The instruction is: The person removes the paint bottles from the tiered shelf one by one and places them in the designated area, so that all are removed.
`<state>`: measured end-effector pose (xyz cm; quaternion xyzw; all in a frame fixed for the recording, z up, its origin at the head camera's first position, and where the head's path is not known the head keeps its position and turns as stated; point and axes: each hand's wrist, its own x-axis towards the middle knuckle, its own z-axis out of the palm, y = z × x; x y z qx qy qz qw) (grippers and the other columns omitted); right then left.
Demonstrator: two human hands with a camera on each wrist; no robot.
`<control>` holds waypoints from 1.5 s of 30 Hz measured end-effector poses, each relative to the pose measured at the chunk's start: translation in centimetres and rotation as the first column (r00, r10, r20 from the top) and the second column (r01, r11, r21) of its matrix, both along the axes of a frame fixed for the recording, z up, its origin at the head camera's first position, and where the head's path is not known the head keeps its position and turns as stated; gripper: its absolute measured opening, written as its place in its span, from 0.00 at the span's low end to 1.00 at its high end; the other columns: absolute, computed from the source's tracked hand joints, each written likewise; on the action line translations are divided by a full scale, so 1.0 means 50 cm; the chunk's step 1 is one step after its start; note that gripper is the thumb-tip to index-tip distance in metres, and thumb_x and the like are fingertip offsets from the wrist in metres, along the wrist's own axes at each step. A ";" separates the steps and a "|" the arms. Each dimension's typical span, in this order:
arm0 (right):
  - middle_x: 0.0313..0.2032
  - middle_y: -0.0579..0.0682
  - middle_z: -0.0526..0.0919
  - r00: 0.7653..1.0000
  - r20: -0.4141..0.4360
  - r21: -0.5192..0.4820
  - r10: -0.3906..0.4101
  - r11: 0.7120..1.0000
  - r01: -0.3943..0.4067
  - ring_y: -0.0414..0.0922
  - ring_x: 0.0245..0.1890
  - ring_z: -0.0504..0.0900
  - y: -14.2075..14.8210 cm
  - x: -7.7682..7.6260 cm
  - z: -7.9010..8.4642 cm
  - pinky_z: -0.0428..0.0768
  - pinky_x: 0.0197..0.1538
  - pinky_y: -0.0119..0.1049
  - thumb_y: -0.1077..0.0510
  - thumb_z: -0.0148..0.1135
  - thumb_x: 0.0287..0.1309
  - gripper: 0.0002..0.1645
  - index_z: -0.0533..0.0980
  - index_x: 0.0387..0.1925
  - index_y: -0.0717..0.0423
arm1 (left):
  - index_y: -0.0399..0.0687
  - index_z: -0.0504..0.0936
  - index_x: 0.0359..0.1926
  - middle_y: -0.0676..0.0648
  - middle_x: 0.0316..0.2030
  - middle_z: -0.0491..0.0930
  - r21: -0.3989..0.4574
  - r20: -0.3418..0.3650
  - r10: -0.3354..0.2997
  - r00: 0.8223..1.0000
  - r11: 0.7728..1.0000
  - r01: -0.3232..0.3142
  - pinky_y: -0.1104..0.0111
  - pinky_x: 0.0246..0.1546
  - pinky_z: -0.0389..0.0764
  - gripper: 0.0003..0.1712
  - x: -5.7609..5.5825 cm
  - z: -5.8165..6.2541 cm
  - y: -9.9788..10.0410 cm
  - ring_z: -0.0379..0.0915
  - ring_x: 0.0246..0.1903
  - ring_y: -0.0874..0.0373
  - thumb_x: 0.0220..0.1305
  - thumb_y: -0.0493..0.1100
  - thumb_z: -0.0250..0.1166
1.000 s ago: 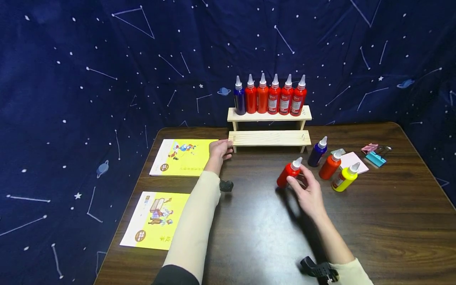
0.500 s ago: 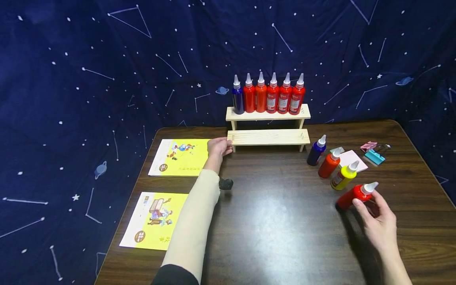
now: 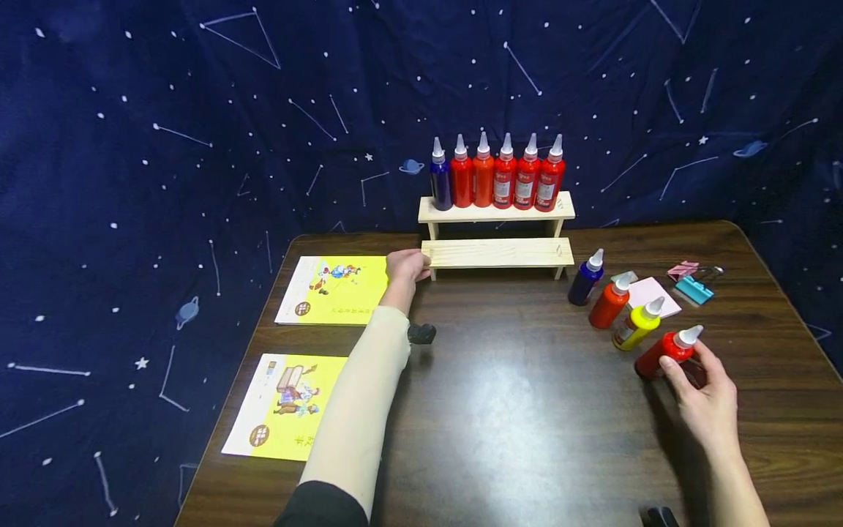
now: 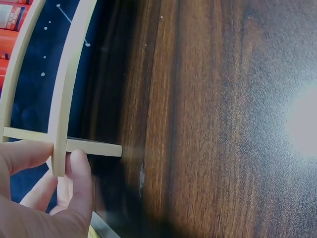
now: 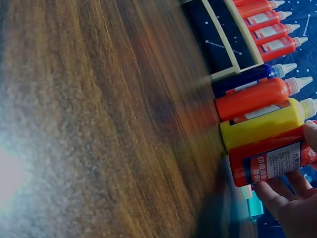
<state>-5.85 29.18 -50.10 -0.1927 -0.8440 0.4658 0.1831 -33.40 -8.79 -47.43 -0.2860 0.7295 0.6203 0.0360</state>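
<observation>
My left hand (image 3: 407, 266) grips the left end of the lower step of a two-step wooden rack (image 3: 497, 253). In the left wrist view, the thumb and fingers pinch the end of the step board (image 4: 60, 114) near its leg. My right hand (image 3: 713, 406) holds a red paint bottle (image 3: 664, 356) with a white nozzle, fingers and thumb around its upper part. The bottle leans a little and stands beside a yellow paint bottle (image 3: 636, 328). In the right wrist view the red bottle's label (image 5: 277, 162) faces the camera, and its base seems close to the table.
An orange-red bottle (image 3: 609, 306) and a dark blue bottle (image 3: 585, 282) continue the row. Several red, orange and blue bottles (image 3: 503, 183) line the upper step. Pink sticky notes (image 3: 652, 294) and a teal binder clip (image 3: 694, 290) lie behind. Two yellow booklets (image 3: 356, 307) lie left.
My right hand has carried the red bottle rightward from the table's middle to the near end of the bottle row, then slightly farther right. The left hand has stayed on the rack.
</observation>
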 end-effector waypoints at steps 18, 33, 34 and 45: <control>0.64 0.66 0.65 0.986 0.098 -0.070 0.133 0.990 -0.126 0.60 0.59 0.69 0.009 -0.011 0.014 0.71 0.44 0.08 0.53 0.63 0.61 0.42 0.56 0.71 0.57 | 0.38 0.84 0.47 0.43 0.44 0.83 0.028 -0.051 -0.028 0.998 0.999 0.030 0.67 0.38 0.86 0.20 -0.006 -0.014 -0.016 0.80 0.30 0.60 0.50 0.31 0.70; 0.49 0.48 0.78 0.779 -0.602 -0.165 -0.176 0.982 0.095 0.44 0.50 0.78 -0.063 -0.058 0.221 0.78 0.56 0.28 0.68 0.71 0.46 0.29 0.76 0.54 0.61 | 0.39 0.85 0.45 0.44 0.44 0.82 -0.082 0.039 0.001 0.999 0.997 0.002 0.76 0.21 0.82 0.20 -0.021 0.007 -0.009 0.73 0.19 0.64 0.48 0.26 0.69; 0.49 0.49 0.77 0.772 -0.618 -0.159 -0.147 0.985 0.060 0.45 0.51 0.77 -0.075 -0.069 0.240 0.78 0.56 0.29 0.68 0.71 0.47 0.29 0.76 0.54 0.63 | 0.39 0.85 0.44 0.44 0.44 0.82 -0.086 0.041 -0.001 0.999 0.996 0.004 0.76 0.21 0.83 0.19 -0.021 0.008 -0.008 0.74 0.20 0.63 0.48 0.25 0.69; 0.65 0.57 0.66 0.946 -0.150 -0.128 0.286 0.943 -0.306 0.53 0.63 0.67 -0.157 -0.308 0.323 0.70 0.66 0.49 0.50 0.65 0.59 0.40 0.60 0.69 0.51 | 0.38 0.85 0.44 0.43 0.42 0.82 -0.061 0.037 -0.008 0.999 0.998 0.011 0.74 0.22 0.84 0.19 -0.025 0.010 0.003 0.73 0.18 0.63 0.47 0.24 0.69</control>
